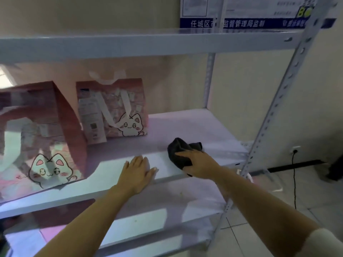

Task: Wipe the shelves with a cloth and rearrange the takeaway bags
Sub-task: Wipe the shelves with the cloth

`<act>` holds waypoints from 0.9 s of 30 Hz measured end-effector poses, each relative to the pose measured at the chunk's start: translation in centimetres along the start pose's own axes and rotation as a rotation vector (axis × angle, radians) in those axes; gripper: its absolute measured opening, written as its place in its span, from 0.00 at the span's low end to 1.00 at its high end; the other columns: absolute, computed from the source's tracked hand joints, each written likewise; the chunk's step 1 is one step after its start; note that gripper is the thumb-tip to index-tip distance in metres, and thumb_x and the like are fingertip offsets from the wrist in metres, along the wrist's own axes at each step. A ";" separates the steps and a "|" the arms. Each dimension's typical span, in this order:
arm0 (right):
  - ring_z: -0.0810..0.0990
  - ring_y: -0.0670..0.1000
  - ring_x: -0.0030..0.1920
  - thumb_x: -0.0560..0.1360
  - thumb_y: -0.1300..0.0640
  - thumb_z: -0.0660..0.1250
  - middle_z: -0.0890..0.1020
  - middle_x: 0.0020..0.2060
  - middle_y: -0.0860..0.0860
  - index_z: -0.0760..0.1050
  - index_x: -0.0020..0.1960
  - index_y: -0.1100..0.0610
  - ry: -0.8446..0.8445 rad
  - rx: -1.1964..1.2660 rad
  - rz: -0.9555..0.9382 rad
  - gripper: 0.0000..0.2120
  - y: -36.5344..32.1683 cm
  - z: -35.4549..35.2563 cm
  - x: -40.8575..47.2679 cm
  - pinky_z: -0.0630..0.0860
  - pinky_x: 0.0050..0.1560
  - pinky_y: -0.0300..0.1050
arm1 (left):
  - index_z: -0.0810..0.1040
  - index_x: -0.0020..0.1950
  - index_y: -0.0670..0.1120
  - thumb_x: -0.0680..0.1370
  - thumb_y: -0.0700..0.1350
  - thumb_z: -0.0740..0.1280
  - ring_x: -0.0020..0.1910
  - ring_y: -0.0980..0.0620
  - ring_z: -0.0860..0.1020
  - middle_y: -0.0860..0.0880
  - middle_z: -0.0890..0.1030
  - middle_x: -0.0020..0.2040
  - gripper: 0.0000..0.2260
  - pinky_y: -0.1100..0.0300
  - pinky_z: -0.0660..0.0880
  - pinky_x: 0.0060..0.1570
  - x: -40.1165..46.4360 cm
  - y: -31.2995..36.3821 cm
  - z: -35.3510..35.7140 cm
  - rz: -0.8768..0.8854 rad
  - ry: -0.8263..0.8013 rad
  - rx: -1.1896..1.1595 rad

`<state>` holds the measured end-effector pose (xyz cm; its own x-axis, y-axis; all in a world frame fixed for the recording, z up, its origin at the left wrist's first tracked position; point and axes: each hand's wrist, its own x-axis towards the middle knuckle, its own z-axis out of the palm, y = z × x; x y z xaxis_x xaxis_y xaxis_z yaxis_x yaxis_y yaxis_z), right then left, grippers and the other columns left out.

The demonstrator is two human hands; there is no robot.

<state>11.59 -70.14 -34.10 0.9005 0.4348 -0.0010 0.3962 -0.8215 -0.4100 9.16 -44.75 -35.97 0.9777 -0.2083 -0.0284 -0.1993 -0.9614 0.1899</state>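
On the middle shelf (213, 125), the right hand (199, 164) grasps a dark cloth (181, 149) near the front edge, while the left hand (136, 175) lies flat, fingers released. Two pink cat-print takeaway bags (113, 108) stand to the left. A wall notice (241, 24) reads "监督管理局监制".

Metal shelf unit, pale grey. Middle shelf (213, 127) carries two pink cat-print takeaway bags — near bag (42, 138) at the front left, far bag (113, 108) further back, both upright. Dark cloth (182, 152) lies at the front edge, w/ left hand (137, 173) flat beside it.
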 end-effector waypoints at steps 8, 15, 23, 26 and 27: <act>0.63 0.54 0.71 0.75 0.56 0.57 0.71 0.67 0.48 0.69 0.63 0.46 0.054 0.042 0.062 0.17 6.8 -3.5 -0.3 0.63 0.65 0.47 | 0.59 0.74 0.40 0.81 0.61 0.48 0.76 0.44 0.54 0.41 0.57 0.77 0.30 0.44 0.53 0.73 2.4 2.8 1.6 -0.117 0.041 0.055; 0.59 0.55 0.72 0.72 0.45 0.58 0.61 0.74 0.44 0.63 0.68 0.37 0.038 -0.060 0.256 0.24 9.5 -4.1 -0.3 0.58 0.69 0.63 | 0.55 0.77 0.43 0.80 0.62 0.47 0.78 0.46 0.50 0.43 0.53 0.78 0.32 0.46 0.49 0.75 2.0 2.5 1.8 -0.117 0.060 0.043; 0.47 0.56 0.77 0.69 0.35 0.56 0.50 0.78 0.44 0.53 0.74 0.36 0.025 -0.119 0.318 0.34 9.0 -3.4 -0.6 0.47 0.71 0.67 | 0.57 0.76 0.45 0.79 0.65 0.50 0.77 0.47 0.53 0.44 0.56 0.78 0.33 0.47 0.55 0.73 1.7 2.1 0.7 -0.088 0.021 0.035; 0.42 0.58 0.77 0.75 0.37 0.58 0.45 0.78 0.50 0.54 0.76 0.40 0.181 -0.168 0.333 0.32 7.3 -2.5 -1.6 0.41 0.74 0.61 | 0.53 0.78 0.46 0.79 0.65 0.51 0.77 0.48 0.51 0.45 0.53 0.79 0.34 0.48 0.52 0.74 0.5 2.2 0.2 -0.077 0.043 0.019; 0.41 0.57 0.77 0.75 0.37 0.58 0.45 0.78 0.51 0.55 0.76 0.41 0.241 -0.161 0.311 0.31 6.4 -2.1 -2.1 0.40 0.74 0.60 | 0.53 0.78 0.46 0.78 0.66 0.50 0.77 0.48 0.51 0.45 0.53 0.79 0.35 0.48 0.52 0.75 -0.1 2.1 0.0 -0.070 0.055 0.008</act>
<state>12.60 -77.09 -34.86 0.9901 0.0747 0.1188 0.1052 -0.9554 -0.2759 8.67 -46.78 -35.61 0.9913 -0.1309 0.0125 -0.1310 -0.9746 0.1816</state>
